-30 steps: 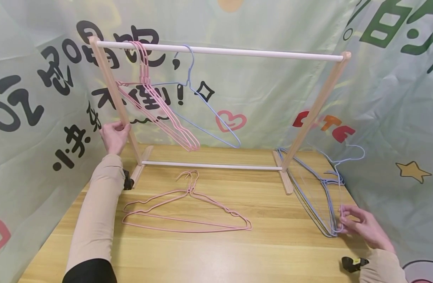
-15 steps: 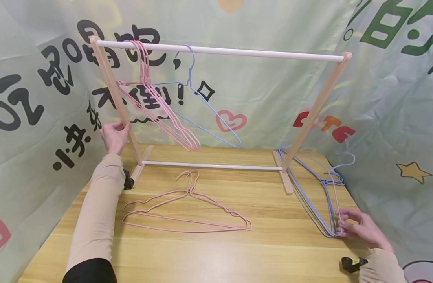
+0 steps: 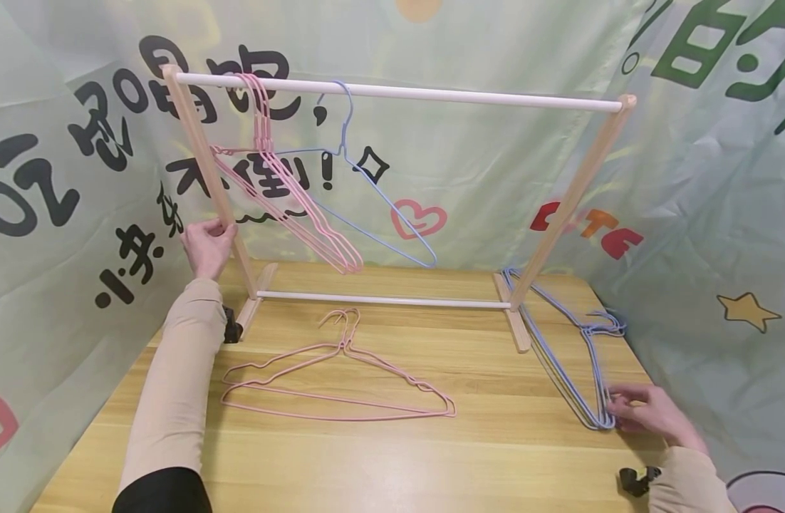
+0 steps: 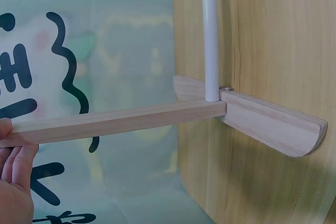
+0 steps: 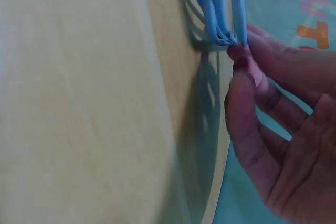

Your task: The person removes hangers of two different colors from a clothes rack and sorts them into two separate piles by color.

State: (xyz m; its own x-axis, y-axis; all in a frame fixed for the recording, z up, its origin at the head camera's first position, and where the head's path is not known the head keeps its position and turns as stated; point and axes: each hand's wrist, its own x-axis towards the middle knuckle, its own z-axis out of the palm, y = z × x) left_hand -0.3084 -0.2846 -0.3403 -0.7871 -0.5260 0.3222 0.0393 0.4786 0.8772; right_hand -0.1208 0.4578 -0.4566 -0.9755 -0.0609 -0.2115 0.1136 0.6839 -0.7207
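My left hand (image 3: 208,249) grips the left wooden post of a small clothes rack (image 3: 392,91); in the left wrist view its fingers (image 4: 22,163) curl under the post. At the right, my right hand (image 3: 652,412) is at the near corner of a stack of blue hangers (image 3: 591,363) on the table. In the right wrist view its fingertips touch the hanger ends (image 5: 220,19), with the thumb below the wires. Several pink hangers (image 3: 305,206) and one blue hanger (image 3: 389,196) hang from the white top bar.
Pink hangers (image 3: 338,385) lie on the wooden table (image 3: 380,463) in front of the rack. The rack's right foot (image 3: 514,317) stands beside the blue stack. Printed cloth (image 3: 482,178) closes off the back and sides.
The blue hanger held up by my right hand has come down onto the blue stack, and that hand has shifted slightly left. My left hand stays on the post.
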